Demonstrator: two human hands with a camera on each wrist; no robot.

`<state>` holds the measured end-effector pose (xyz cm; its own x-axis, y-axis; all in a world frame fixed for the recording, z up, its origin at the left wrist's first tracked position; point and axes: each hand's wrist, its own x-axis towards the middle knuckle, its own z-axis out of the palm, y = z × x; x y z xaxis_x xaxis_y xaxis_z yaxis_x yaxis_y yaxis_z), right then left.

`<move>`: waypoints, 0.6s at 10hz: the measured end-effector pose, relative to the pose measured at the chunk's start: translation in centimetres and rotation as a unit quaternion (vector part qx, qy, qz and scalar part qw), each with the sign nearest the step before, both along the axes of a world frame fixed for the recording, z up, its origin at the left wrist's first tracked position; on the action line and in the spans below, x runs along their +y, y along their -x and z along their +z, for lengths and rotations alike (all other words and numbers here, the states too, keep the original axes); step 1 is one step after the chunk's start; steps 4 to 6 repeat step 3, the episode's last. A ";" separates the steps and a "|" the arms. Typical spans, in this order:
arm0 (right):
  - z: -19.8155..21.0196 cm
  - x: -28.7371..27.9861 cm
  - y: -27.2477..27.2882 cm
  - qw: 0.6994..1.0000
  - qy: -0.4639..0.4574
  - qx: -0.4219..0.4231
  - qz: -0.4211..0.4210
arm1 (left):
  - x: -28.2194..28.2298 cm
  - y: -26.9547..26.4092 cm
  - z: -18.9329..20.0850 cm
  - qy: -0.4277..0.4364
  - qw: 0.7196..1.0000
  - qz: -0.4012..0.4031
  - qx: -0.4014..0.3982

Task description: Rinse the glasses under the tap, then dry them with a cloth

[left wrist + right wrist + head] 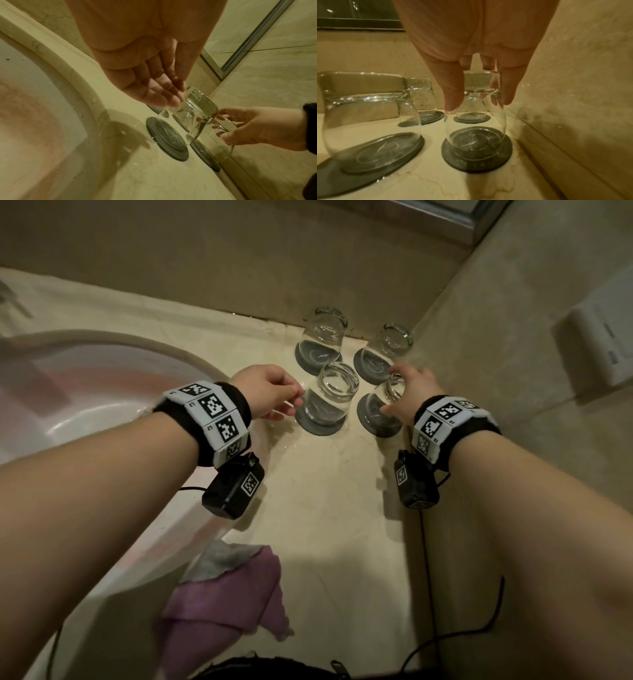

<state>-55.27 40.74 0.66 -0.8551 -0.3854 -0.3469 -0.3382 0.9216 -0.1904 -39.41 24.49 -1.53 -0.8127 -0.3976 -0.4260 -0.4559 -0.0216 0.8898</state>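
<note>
glasses: four inverted on coasters, worktop corner at 1 o'clock | left hand (270,392): fingers relaxed, touching near-left glass (330,398) | right hand (409,395): fingers clamped round near-right glass (383,405) | cloth (222,601): 6 o'clock

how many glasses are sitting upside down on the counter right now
4, each upside down on a dark coaster: back-left glass, back-right glass, front-left glass by the left hand, and front-right glass gripped by the right hand. None seems hidden.

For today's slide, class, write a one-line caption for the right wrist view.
Right hand grips an upturned glass on its dark coaster, three more upturned glasses alongside.
</note>
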 end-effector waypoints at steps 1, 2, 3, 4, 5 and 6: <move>-0.1 0.1 0.0 1.000 0.004 0.004 0.005 | 0.0 -0.2 -0.1 0.000 1.000 0.001 -0.003; -0.4 0.1 -0.2 1.000 0.000 0.003 0.007 | -0.2 -0.4 -0.3 0.004 1.000 -0.003 -0.005; -0.1 0.0 -0.8 1.000 0.011 0.022 0.012 | -0.4 -0.9 -0.2 0.015 1.000 0.011 0.001; -0.1 0.0 -0.8 1.000 0.011 0.022 0.012 | -0.4 -0.9 -0.2 0.015 1.000 0.011 0.001; -0.1 0.0 -0.8 1.000 0.011 0.022 0.012 | -0.4 -0.9 -0.2 0.015 1.000 0.011 0.001; -0.1 0.0 -0.8 1.000 0.011 0.022 0.012 | -0.4 -0.9 -0.2 0.015 1.000 0.011 0.001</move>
